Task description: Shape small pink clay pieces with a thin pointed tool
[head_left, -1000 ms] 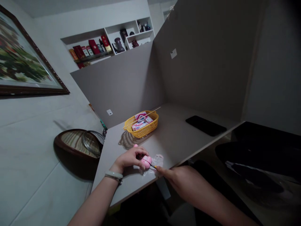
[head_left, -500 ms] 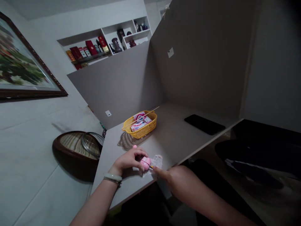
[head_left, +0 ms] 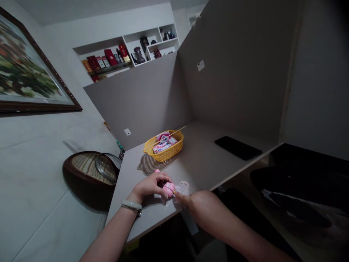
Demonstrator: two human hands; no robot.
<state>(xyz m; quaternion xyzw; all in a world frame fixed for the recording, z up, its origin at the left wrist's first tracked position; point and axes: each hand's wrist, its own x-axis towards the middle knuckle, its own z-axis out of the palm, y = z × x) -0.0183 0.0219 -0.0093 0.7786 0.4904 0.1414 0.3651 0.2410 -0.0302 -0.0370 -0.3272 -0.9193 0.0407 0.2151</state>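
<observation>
Pink lump (head_left: 169, 189) sits clasped in my left hand (head_left: 151, 184); my right hand (head_left: 204, 205) pinches narrow beside it, its hold unclear; wrapper (head_left: 183, 188) lies on the desk (head_left: 141, 218).

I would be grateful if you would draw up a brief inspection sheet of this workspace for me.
Surface: pale grey desk, walled by grey panels.
Job's things: soft pink lump beside a crinkled translucent wrapper; thin yellow-tipped stick.
Clutter: yellow plastic mesh basket of pink-and-white boxes; black smartphone.
Hands: left hand grips the lump; right hand pinches the stick.
Cables: nothing seen clearly.
Surroundings: framed painting; white wall shelves of red boxes; brown-rimmed oval object.
</observation>
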